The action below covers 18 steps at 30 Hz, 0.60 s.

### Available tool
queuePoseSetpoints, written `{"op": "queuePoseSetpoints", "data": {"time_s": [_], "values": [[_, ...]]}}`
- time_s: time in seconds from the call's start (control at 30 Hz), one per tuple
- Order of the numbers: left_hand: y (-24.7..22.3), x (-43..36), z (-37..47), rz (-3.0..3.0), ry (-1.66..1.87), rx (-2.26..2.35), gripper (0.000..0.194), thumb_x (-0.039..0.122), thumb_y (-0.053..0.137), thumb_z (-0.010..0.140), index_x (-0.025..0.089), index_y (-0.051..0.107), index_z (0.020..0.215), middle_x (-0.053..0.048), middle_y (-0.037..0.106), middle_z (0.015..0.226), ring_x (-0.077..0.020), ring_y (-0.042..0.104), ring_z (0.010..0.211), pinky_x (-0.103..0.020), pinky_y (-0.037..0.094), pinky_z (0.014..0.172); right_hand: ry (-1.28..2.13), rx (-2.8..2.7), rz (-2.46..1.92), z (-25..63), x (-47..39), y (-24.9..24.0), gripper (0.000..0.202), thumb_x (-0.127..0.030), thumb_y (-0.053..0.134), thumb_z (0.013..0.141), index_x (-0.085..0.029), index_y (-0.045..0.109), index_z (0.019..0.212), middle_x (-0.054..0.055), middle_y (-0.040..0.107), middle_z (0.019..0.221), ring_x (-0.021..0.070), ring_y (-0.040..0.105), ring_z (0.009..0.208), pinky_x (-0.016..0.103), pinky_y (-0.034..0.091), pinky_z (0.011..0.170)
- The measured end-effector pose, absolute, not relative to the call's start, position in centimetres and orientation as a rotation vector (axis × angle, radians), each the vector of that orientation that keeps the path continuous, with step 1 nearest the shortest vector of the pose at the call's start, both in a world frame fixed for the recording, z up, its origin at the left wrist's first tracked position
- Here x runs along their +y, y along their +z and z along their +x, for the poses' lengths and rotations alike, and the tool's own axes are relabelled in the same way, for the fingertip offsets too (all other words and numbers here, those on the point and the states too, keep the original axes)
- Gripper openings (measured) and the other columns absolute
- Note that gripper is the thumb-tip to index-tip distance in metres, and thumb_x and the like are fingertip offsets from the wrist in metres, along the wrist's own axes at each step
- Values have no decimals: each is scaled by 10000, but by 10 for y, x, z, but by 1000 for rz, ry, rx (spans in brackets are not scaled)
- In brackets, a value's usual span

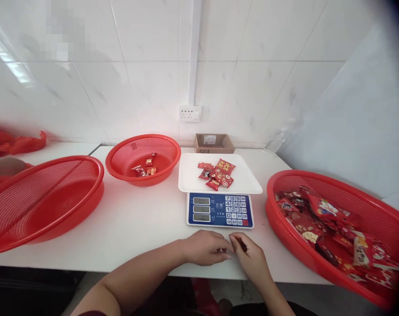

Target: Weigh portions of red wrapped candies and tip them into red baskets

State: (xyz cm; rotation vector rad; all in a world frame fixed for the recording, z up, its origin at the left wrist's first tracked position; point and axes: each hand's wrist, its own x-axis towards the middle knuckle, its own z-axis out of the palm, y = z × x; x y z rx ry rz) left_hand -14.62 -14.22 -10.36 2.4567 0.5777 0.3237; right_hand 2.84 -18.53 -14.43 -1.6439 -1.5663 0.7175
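Note:
My left hand (207,248) is over the table just in front of the scale, its fingers loosely bent and slightly apart, with nothing visible in it. Close to its fingertips is my right hand (250,258), fingers curled in and thumb near the forefinger; whatever they hold, if anything, is hidden. Behind both hands stands a blue digital scale (220,210) with a white weighing tray (189,175). Several red snack packets (223,176) lie on that tray. To the right, a large red basket (285,228) holds many mixed packets (331,232).
A round red basket (120,175) with a few packets (149,162) stands left of the scale. At far left is another red basket (94,193), beside red plastic (15,142) and part of another person's arm (5,166). A cardboard box (202,150) sits against the wall.

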Motion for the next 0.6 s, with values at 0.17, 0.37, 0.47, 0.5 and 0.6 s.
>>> {"op": "queuePoseSetpoints", "data": {"time_s": [0.17,0.37,0.47,0.5,0.6], "values": [[-78,-129,-171,2470,685,762,215,262,426,896,210,584,1032,-31,629,978,-159,571,904,-231,416,809,735,-1554,-1653,31,-188,-146,289,-444,444,785,-213,616,791,25,678,758,176,628,693,242,491,635],[-42,-60,-267,2326,1031,1996,361,345,423,890,184,453,1213,-97,478,1240,-253,384,1178,-361,297,979,714,-1576,-1655,36,-188,-149,312,-470,450,767,-216,631,778,31,685,790,184,632,712,242,496,643],[-22,-30,-322,2001,574,2546,693,449,509,830,158,194,1375,-162,188,1426,-352,145,1291,-491,150,1023,736,-1587,-1626,37,-187,-150,323,-487,449,763,-218,627,773,30,682,777,187,632,706,240,499,633],[-15,-24,-339,1835,383,2631,792,481,534,806,154,114,1393,-175,108,1444,-387,89,1292,-530,135,1009,743,-1585,-1617,38,-187,-151,326,-493,450,760,-219,626,769,30,681,770,189,632,702,240,501,630],[-1,-20,-380,1631,250,2684,958,456,648,721,55,88,1387,-297,161,1389,-506,124,1234,-608,261,898,769,-1557,-1599,38,-188,-151,338,-510,451,753,-220,624,769,29,677,758,190,632,693,237,506,621]]}}
